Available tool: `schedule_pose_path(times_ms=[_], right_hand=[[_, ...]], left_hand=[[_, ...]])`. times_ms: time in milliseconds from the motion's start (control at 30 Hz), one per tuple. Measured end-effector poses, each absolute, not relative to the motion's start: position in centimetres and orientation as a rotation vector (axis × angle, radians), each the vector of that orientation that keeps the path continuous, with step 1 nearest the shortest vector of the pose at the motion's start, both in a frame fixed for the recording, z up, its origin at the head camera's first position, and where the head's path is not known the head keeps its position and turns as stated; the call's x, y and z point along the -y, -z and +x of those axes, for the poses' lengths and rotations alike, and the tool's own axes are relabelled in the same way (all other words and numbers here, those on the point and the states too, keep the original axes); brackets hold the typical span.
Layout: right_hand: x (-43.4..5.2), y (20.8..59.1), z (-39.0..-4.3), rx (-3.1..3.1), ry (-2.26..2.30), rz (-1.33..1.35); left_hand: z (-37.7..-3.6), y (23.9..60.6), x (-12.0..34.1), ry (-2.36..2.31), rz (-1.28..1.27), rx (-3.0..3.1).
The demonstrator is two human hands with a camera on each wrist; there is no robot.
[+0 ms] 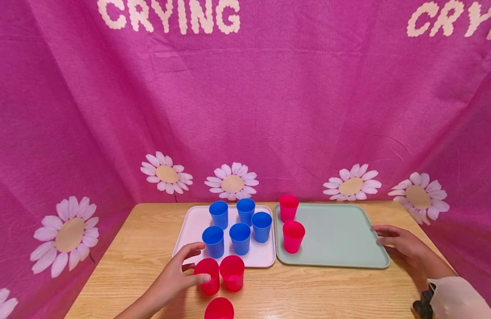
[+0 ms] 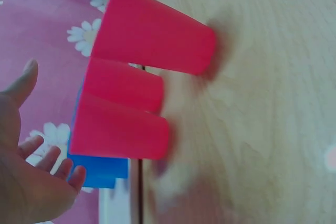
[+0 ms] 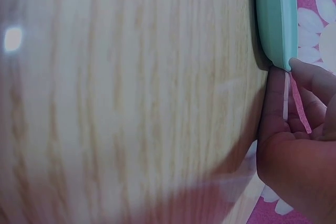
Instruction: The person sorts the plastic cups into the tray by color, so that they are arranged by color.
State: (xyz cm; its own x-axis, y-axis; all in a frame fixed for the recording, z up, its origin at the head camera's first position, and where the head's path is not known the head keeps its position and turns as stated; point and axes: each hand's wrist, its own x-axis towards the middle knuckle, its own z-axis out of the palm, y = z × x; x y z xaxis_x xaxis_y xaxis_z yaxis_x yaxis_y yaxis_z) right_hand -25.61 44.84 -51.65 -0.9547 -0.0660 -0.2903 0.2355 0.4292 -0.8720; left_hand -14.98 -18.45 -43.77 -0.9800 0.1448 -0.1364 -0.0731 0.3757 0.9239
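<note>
My left hand (image 1: 181, 271) is at the left red cup (image 1: 211, 290) on the table, its thumb overlapping that cup in the head view. In the left wrist view the left hand (image 2: 39, 177) has its fingers spread, with nothing held between them. Another red cup (image 1: 231, 279) stands right beside that cup, and a third red cup (image 1: 219, 310) is nearer me, cut off by the frame. At the far right, my right hand (image 1: 405, 248) grips the green tray (image 1: 337, 235) by its edge, thumb and fingers around the rim. Two red cups (image 1: 293, 241) stand upright along that tray's left side.
Several blue cups (image 1: 239, 241) stand upright on a pale pink tray (image 1: 189, 226), side by side with the green one. Both trays rest on a wooden table (image 1: 309, 292). Behind and beside the table hangs a magenta cloth (image 1: 269, 110) with daisies.
</note>
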Motion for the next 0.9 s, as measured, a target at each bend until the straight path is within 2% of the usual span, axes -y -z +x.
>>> schedule_pose_path(times_ms=[600,900], right_hand=[[-44.9,52.1,-25.5,-2.427,1.535,0.122],[-44.8,51.8,-25.4,-2.426,1.527,0.136]], left_hand=[[-15.5,46.1,19.2,-1.647,0.21,-2.315],[-15.5,46.7,19.1,-1.651,0.157,-2.32]])
